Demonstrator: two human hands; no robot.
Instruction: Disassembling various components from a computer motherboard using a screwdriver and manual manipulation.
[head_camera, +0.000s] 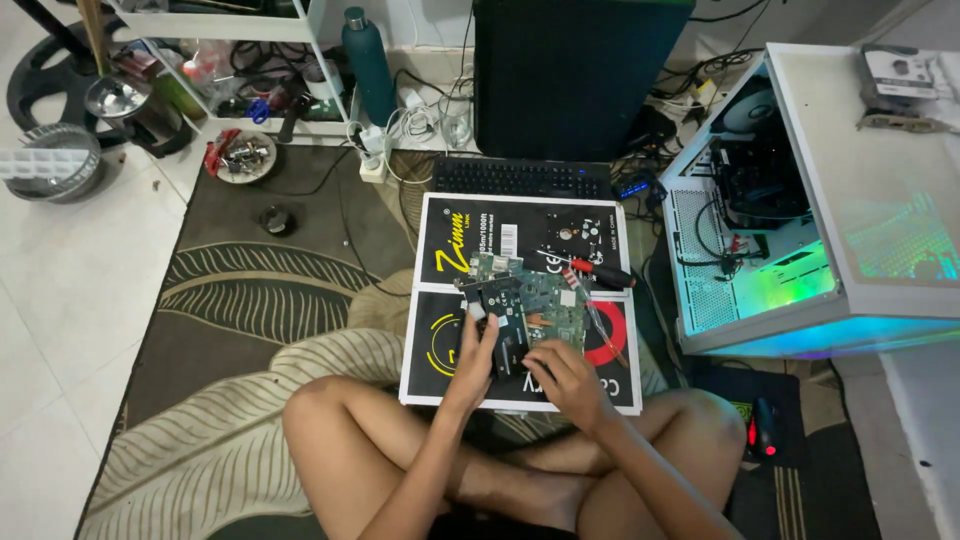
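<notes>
A person sits cross-legged on a rug (250, 290) on the floor, with two bare hands over one flat black box (450, 225) that lies in front of the knees. On top of the box lies one green circuit board (545, 295) with a dark part fixed to it.

The left hand (472, 362) rests on the near left corner of the board. Its fingers (478, 325) are bent around the dark part and press on it. The right hand (562, 375) lies just beside it, on the near edge of the board. Its fingers (540, 352) are curled down onto the board, but I cannot tell if they pinch anything.

Just past the fingers, on the far side of the board, lies one screwdriver with a red and black handle (598, 271). Farther off still sits one black keyboard (520, 178), and behind it one dark screen (575, 70).

Well off to the side of the right hand stands one white computer case (860, 290), open and glowing green and blue inside. One black mouse with a red light (765, 428) sits near the right knee. One dark green bottle (367, 65) stands far past the left hand.
</notes>
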